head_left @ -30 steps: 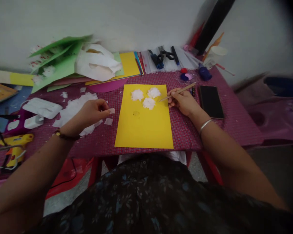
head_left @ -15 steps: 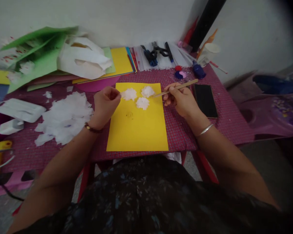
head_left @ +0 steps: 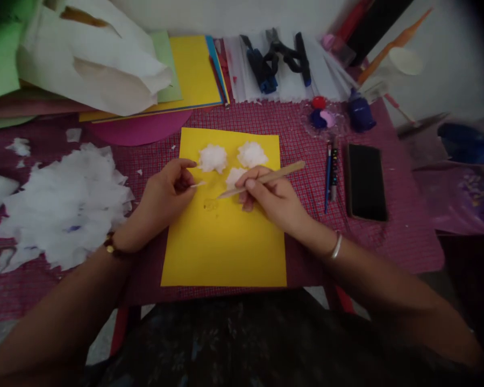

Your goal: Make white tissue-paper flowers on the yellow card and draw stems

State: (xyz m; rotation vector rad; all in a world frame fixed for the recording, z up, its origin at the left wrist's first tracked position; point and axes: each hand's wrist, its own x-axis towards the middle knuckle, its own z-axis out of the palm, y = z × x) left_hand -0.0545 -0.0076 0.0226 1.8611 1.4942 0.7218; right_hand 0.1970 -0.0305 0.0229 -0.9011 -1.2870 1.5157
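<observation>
A yellow sheet (head_left: 226,247) lies on a cloth-covered bench (head_left: 411,215). Three white paper tufts are on it: one at 11 o'clock (head_left: 213,158), one at 1, and one nearer the centre, towards 12. A small smear at 9 o'clock, near the middle, has no tuft, nor does the lower half; the work looks partly done. The left hand (head_left: 169,185) pinches a paper scrap (head_left: 198,184) in its fingers; the right hand (head_left: 272,196) pinches a flat stick (head_left: 284,170), its tip just beside the smear. Whether the tip touches is unclear. The right hand partly hides the central tuft; green paper, far off at 10 o'clock, is blurred and cut off.
</observation>
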